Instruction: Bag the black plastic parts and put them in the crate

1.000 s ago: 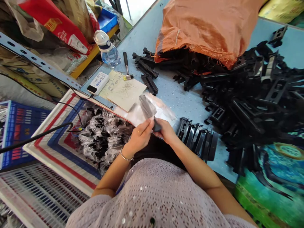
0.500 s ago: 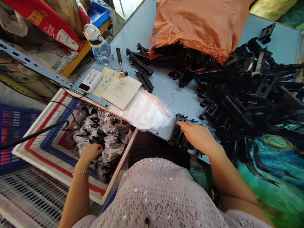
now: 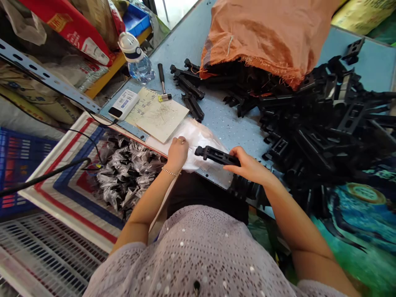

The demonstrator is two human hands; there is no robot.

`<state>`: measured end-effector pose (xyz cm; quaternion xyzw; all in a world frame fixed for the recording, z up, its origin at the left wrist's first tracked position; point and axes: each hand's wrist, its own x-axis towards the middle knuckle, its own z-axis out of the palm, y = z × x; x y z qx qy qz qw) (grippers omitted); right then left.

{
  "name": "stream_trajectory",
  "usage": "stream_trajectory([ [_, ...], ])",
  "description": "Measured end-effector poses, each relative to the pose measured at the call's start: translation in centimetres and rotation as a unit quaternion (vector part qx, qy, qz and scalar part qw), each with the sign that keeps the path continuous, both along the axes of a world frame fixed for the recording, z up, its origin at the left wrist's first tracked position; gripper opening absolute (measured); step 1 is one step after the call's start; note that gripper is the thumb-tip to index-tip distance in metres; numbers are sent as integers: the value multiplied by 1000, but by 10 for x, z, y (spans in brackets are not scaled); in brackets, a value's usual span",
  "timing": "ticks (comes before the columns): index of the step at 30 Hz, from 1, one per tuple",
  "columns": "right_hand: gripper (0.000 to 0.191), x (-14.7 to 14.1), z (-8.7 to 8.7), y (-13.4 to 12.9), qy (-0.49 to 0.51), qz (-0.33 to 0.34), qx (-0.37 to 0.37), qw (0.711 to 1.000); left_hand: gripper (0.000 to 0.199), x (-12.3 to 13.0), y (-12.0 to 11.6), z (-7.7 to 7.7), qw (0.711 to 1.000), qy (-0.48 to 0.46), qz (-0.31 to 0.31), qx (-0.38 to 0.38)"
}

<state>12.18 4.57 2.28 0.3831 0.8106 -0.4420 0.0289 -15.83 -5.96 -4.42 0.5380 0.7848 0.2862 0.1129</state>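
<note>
Two hands in my feed. Lower left: crate [image 3: 55, 163] with plastic-wrapped black parts [image 3: 116, 177]. Centre: left hand [image 3: 178, 153] curled in narrow on a stack of thin plastic bags [image 3: 201, 136]; can't tell if it pinches one. Risk there, I'd say: film clings, so two could lift together. Right of centre: right hand [image 3: 247, 163] holds a black slotted bracket [image 3: 219, 156] by one end, far end over the bags. Knobby tip could snag or tear film; end grip could let it twist. Lower right of centre: row of black brackets [image 3: 244, 187] at the table [image 3: 238, 128] edge, just under that wrist; a low forearm could knock some off.

Versus half a second ago: left hand was in the crate, now at the bags; right was on the row, now has this bracket clear of it.
</note>
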Motion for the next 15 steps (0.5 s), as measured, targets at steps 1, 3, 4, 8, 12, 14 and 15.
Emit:
stream_trajectory([
  [1, 53, -6, -4, -1, 40, -46, -70, 996, 12, -2, 7, -4, 1000, -26, 16, -2],
  [3, 52, -22, -12, -1, 137, -123, -208, 961, 12, -14, 11, -10, 990, -123, 70, 13],
  [4, 51, -30, -15, 0, 179, -147, -268, 935, 17, -22, 10, -12, 976, -193, 98, 22],
  [8, 50, -72, -17, 3, 245, -108, -355, 896, 32, -44, 2, -12, 888, -440, 128, 24],
  [12, 40, -104, -18, 6, 163, 17, -68, 984, 34, -40, 3, -12, 890, -428, 148, 58],
  [14, 43, -107, -20, 6, 70, 48, 91, 992, 37, -37, 2, -11, 890, -423, 156, 66],
  [15, 46, -106, -21, 6, 25, 58, 138, 988, 37, -36, 0, -10, 885, -435, 151, 62],
])
